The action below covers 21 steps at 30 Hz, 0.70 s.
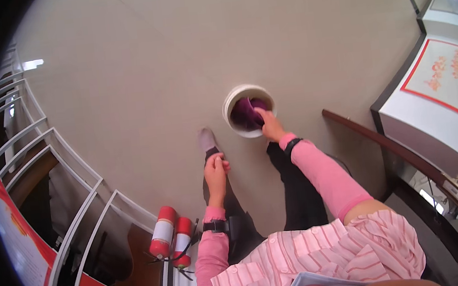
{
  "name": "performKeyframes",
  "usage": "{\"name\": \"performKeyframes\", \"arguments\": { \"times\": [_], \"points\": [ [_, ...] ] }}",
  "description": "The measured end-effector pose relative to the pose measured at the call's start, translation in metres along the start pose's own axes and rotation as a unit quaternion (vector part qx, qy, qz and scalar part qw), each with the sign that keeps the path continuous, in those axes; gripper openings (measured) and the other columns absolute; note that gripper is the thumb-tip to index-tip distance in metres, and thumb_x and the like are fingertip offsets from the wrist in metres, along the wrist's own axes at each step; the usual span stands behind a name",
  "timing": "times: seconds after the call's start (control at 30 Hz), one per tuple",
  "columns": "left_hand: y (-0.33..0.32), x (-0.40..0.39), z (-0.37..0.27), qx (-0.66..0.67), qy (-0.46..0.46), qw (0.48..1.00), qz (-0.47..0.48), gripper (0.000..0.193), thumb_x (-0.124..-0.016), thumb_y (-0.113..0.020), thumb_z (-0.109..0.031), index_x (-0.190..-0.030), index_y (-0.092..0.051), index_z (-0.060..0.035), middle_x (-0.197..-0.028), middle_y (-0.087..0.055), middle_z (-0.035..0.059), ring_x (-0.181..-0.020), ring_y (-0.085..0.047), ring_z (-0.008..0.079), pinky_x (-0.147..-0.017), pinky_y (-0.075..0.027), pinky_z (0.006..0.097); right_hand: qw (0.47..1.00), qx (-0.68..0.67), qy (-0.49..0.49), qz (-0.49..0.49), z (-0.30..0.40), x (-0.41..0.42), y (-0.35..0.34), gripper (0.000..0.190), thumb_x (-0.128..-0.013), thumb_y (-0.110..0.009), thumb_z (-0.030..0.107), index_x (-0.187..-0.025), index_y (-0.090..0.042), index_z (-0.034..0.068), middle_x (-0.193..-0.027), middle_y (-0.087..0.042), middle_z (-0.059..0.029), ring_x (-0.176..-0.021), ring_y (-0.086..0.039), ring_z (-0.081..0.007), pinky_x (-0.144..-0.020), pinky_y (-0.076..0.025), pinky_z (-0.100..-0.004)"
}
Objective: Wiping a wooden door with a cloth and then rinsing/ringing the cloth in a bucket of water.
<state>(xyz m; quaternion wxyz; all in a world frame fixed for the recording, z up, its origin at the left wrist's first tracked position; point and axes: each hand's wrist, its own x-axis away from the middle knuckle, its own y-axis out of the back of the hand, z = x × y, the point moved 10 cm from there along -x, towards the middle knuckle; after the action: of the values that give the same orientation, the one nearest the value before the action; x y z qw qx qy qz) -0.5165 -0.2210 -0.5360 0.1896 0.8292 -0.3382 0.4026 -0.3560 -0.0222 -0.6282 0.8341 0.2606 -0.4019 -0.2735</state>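
A white plastic bucket (pixel 228 113) stands on the tiled floor just ahead of my feet. Inside it lies a crumpled purple cloth (pixel 246 114). My right hand (pixel 270 124) reaches over the near right rim, its fingers at the cloth; whether they grip it is not plain. Over my left leg hangs my left hand (pixel 216 171), fingers loosely curled, with no object visible in it. Pink sleeves and black wrist bands cover both forearms.
Two red fire extinguishers (pixel 163 233) stand at the lower left beside white metal railings (pixel 76 167). To the right are an open brown-edged door (pixel 379 137) and a white wall with a red-bordered poster (pixel 450 78).
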Motion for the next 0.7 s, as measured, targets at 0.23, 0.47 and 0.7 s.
{"name": "performKeyframes", "arguments": {
  "times": [0.23,0.47,0.7],
  "points": [
    [0.004,-0.051,0.057,0.001,0.037,0.999,0.001,0.021,-0.090,-0.043,-0.017,-0.097,-0.056,-0.0030,-0.069,-0.056,0.0020,-0.060,-0.053,0.0077,-0.054,-0.043,0.0201,0.981,0.032,-0.171,0.087,-0.028,-0.043,-0.098,0.076,-0.071,-0.056,0.010,-0.136,-0.018,0.024,-0.127,-0.030,-0.0265,-0.104,-0.046,-0.0452,-0.086,-0.042,-0.0454],
    [-0.067,-0.067,0.056,-0.002,0.050,0.994,0.095,0.022,-0.089,-0.043,-0.018,-0.097,-0.057,-0.0034,-0.070,-0.057,0.0024,-0.061,-0.054,0.0079,-0.054,-0.042,0.0194,0.985,0.121,-0.106,0.061,-0.093,-0.086,-0.103,0.041,-0.075,-0.051,0.016,-0.116,-0.047,0.013,-0.114,-0.047,-0.0211,-0.092,-0.054,-0.0383,-0.078,-0.045,-0.0446],
    [-0.070,-0.082,0.080,0.009,0.117,0.989,0.088,0.024,-0.090,-0.041,-0.020,-0.105,-0.053,-0.0056,-0.076,-0.057,0.0047,-0.064,-0.056,0.0119,-0.058,-0.046,0.0233,0.976,-0.195,-0.099,0.011,-0.045,-0.050,-0.050,0.028,-0.080,-0.050,0.019,-0.099,-0.057,-0.001,-0.085,-0.060,-0.0185,-0.083,-0.058,-0.0308,-0.076,-0.044,-0.0338]
  ]
}}
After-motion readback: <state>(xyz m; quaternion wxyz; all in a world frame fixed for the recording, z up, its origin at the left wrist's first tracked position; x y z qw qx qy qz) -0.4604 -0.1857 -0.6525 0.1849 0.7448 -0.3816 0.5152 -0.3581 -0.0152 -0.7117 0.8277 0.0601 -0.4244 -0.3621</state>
